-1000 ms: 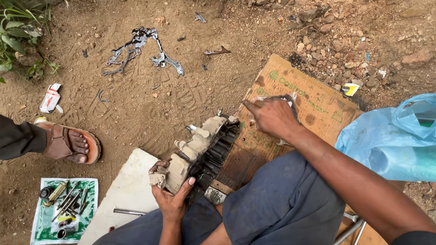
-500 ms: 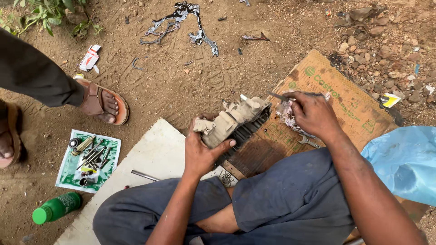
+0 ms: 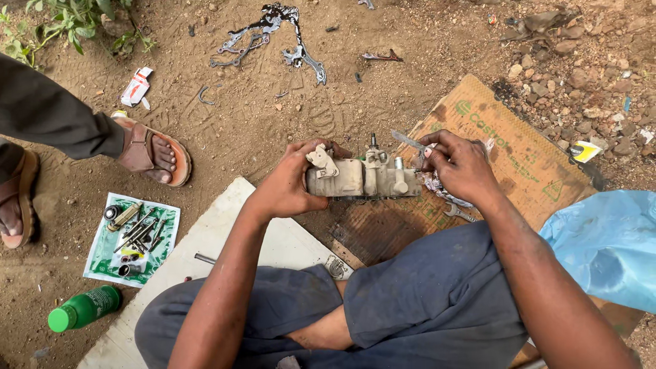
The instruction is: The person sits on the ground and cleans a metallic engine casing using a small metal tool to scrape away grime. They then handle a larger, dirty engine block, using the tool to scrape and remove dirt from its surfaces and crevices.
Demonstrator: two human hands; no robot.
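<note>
Head view looks down on a grey metal engine part [image 3: 362, 179] held above a stained cardboard sheet [image 3: 519, 164] on the dirt. Left hand [image 3: 290, 184] has its grip clamped on the part's left end; right hand [image 3: 461, 167] pinches a thin metal blade [image 3: 408, 141] at its right end, a rag [image 3: 437, 184] beneath it.

A pale grey cast-metal engine part [image 3: 362, 179], long and blocky with stubby posts and a bracket on top, sits level near the centre of the frame, lifted above a stained sheet of cardboard. A thin flat metal blade [image 3: 408, 141], silvery and narrow, slants just above its right end, its tip pointing to the upper left.
</note>
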